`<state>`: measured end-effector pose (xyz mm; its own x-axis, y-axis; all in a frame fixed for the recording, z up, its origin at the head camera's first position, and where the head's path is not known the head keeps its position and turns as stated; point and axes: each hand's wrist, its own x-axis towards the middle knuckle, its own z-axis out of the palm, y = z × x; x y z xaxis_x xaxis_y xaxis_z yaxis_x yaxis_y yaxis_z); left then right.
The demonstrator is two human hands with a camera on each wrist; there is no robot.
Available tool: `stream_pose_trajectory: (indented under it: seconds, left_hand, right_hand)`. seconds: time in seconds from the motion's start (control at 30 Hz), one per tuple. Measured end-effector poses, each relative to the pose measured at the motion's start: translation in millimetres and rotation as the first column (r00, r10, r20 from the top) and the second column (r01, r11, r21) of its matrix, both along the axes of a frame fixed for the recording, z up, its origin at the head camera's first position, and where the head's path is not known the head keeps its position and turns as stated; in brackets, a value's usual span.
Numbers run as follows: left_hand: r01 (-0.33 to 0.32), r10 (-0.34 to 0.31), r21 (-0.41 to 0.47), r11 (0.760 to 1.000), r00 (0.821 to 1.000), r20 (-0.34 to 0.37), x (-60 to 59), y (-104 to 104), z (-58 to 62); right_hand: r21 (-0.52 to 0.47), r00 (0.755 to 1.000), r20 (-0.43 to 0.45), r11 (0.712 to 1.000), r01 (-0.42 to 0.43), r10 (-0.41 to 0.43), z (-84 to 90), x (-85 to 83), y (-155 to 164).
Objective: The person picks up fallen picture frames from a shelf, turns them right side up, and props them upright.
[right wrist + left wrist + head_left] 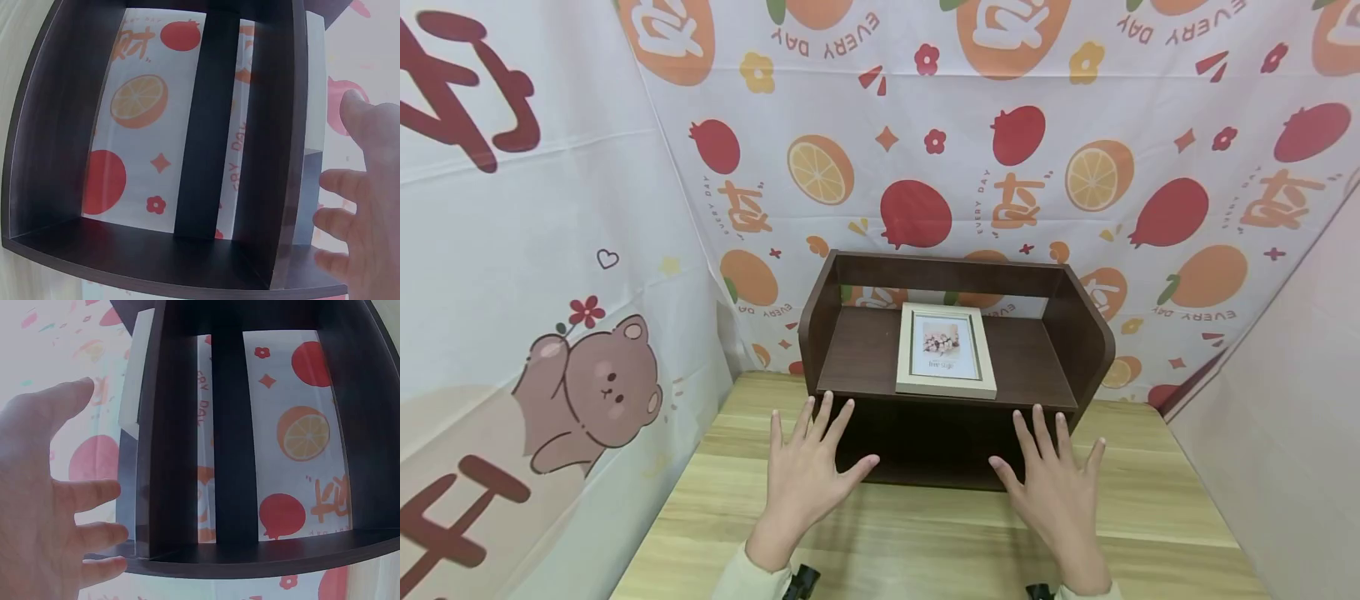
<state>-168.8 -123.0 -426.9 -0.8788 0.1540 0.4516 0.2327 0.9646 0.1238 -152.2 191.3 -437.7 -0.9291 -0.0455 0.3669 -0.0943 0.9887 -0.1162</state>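
Two hands, the left hand [805, 479] and right hand [1056, 492], hover spread and empty before the dark wooden shelf [951, 367] at the desk's [925, 542] far edge. It looks stiff and heavy (framed picture [945, 350] loose on top); grip both side panels.

Dark wood-grain shelf [951, 358], matt, probably laminate. Pale, smooth wooden tabletop [1150, 508]. Cream picture frame [945, 351], glazed front maybe. Printed backdrop [925, 125], thin creased cloth with slight sheen.

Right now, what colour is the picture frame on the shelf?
Cream-white frame, clearest in the head view.
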Motion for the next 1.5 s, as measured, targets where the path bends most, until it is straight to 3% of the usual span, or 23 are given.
stream_pose_trajectory:
  seconds: [0.2,0.4,0.53,0.7,1.03,1.3,1.5]
  left_hand:
    - [0.016,-0.016,0.010,1.000,1.000,0.001,-4.0,2.3,6.0]
    - [0.048,-0.048,0.024,0.999,0.999,0.002,-14.7,7.5,24.9]
    - [0.099,-0.100,0.079,0.992,0.995,0.012,-24.9,17.0,38.9]
    - [0.149,-0.159,0.163,0.975,0.986,0.045,-45.0,33.1,49.9]
    - [0.119,-0.180,0.302,0.946,0.966,0.184,-90.6,52.5,45.9]
    - [0.093,-0.154,0.269,0.959,0.964,0.215,-112.4,56.8,36.7]
    - [0.083,-0.149,0.245,0.966,0.953,0.263,-121.2,54.8,33.6]
  right_hand:
    - [0.015,0.999,-0.039,1.000,-0.005,0.006,8.4,-4.1,0.2]
    - [0.017,0.991,-0.132,1.000,-0.023,0.025,26.3,-16.0,-0.7]
    - [0.014,0.985,-0.171,0.999,-0.035,0.037,38.3,-27.6,0.2]
    - [-0.006,0.986,-0.161,0.999,-0.045,0.043,47.3,-45.8,2.2]
    - [-0.056,0.998,-0.036,0.997,-0.058,0.056,45.6,-80.3,-0.7]
    - [-0.080,0.997,0.020,0.994,-0.073,0.075,39.3,-99.2,0.0]
    - [-0.121,0.993,0.078,0.990,-0.076,0.086,35.0,-106.6,2.4]
